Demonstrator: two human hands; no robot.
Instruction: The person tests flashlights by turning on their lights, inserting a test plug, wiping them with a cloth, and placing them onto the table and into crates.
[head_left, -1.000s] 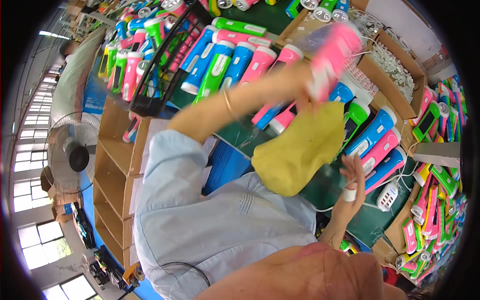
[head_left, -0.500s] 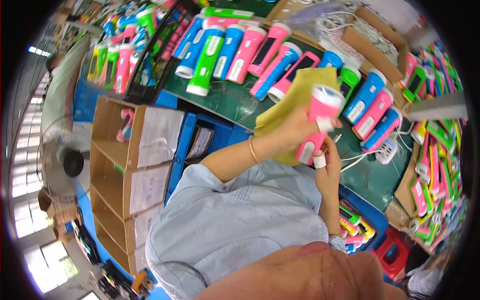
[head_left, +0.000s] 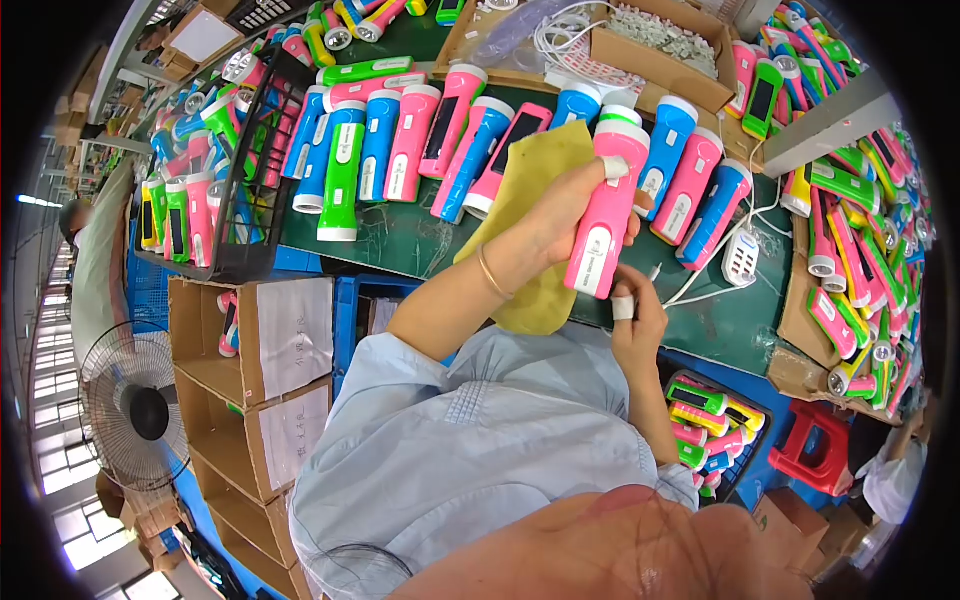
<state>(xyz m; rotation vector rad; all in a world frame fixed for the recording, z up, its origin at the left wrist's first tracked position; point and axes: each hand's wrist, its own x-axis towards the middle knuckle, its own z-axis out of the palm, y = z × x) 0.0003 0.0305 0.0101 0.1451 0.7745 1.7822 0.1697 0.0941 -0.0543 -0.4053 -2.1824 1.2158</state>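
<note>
Our left hand (head_left: 572,208) grips a pink flashlight (head_left: 600,225) around its barrel, tail toward us, over the bench (head_left: 730,322); our right hand (head_left: 641,328) curls loosely just by that tail, and we cannot tell whether its fingers pinch anything. A yellow cloth (head_left: 530,292) lies beneath our left wrist. Good handling here, we judge, calls for a firm left grip clear of the label and a square, unhurried approach from our right fingertips. Beside those fingertips, a white cable (head_left: 690,297) trails near a power strip (head_left: 741,258) and could snag. Beyond both hands, a row of flashlights (head_left: 378,145) leaves us little room forward, with a box of small white parts (head_left: 650,76) farther out. Well left of our hands stands a black crate (head_left: 237,180); well right, a heap of flashlights (head_left: 850,190).
</note>
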